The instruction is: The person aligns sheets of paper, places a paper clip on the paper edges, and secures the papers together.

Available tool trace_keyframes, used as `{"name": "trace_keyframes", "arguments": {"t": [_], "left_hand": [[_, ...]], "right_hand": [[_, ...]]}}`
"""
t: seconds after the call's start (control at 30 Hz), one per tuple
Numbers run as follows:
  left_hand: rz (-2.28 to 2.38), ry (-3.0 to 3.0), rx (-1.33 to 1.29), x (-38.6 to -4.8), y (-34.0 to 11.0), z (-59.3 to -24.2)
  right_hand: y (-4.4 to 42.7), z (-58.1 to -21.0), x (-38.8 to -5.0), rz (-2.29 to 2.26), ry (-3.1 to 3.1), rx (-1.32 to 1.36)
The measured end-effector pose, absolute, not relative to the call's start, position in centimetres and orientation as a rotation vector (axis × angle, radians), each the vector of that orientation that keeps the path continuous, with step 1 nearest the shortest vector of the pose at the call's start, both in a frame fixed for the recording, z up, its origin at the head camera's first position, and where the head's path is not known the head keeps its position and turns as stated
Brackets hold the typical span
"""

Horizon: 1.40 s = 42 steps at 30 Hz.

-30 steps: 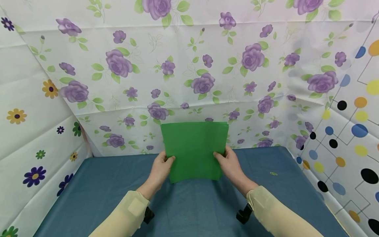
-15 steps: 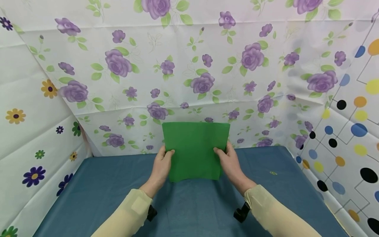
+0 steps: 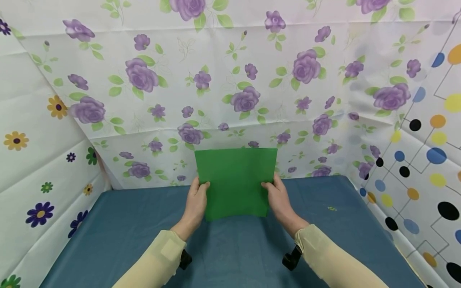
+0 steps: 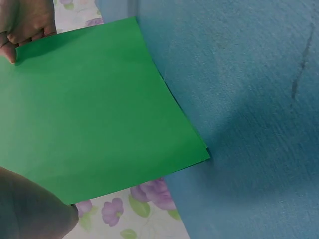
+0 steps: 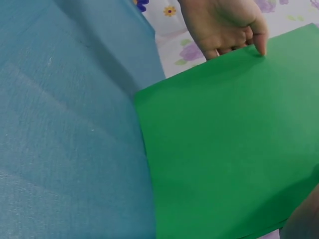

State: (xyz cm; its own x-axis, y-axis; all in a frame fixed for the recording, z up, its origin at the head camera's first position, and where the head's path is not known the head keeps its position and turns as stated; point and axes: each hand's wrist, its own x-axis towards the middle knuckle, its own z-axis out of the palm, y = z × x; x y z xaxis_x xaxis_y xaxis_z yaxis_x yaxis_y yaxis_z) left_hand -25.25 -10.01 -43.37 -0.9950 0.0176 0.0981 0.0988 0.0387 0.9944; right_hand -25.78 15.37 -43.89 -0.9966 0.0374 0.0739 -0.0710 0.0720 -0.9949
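Observation:
A small stack of green paper sheets (image 3: 236, 184) stands nearly upright above the blue table in the head view, its lower edge bowed. My left hand (image 3: 195, 203) grips the left edge, thumb on the near face. On the opposite edge my right hand (image 3: 281, 200) holds the sheets the same way. In the left wrist view a corner of the green sheets (image 4: 104, 109) shows more than one layer, slightly offset. The fingers behind the paper are mostly hidden.
A blue cloth (image 3: 230, 256) covers the table. A small yellow-green outlined item (image 3: 332, 209) lies at the right, too small to identify. Flower-printed sheeting (image 3: 216, 100) stands behind; a dotted sheet (image 3: 425, 168) borders the right and a daisy-printed one (image 3: 39, 172) the left.
Both hands have moved slightly higher along the paper's sides. The offset layer seen earlier at the top right corner now lines up with the front sheet. The stack has barely shifted.

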Motion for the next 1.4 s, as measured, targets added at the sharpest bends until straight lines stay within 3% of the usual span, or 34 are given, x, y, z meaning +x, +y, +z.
{"name": "trace_keyframes", "arguments": {"t": [0.97, 1.4], "left_hand": [[-2.147, -2.161, -0.070, -25.1, -9.3, -44.7], [-2.125, -2.080, -0.208, -25.5, -9.3, -42.9]], "right_hand": [[14.6, -45.7, -26.3, 2.169, -2.202, -0.185], [14.7, -42.7, -26.1, 2.146, -2.140, 0.004]]}}
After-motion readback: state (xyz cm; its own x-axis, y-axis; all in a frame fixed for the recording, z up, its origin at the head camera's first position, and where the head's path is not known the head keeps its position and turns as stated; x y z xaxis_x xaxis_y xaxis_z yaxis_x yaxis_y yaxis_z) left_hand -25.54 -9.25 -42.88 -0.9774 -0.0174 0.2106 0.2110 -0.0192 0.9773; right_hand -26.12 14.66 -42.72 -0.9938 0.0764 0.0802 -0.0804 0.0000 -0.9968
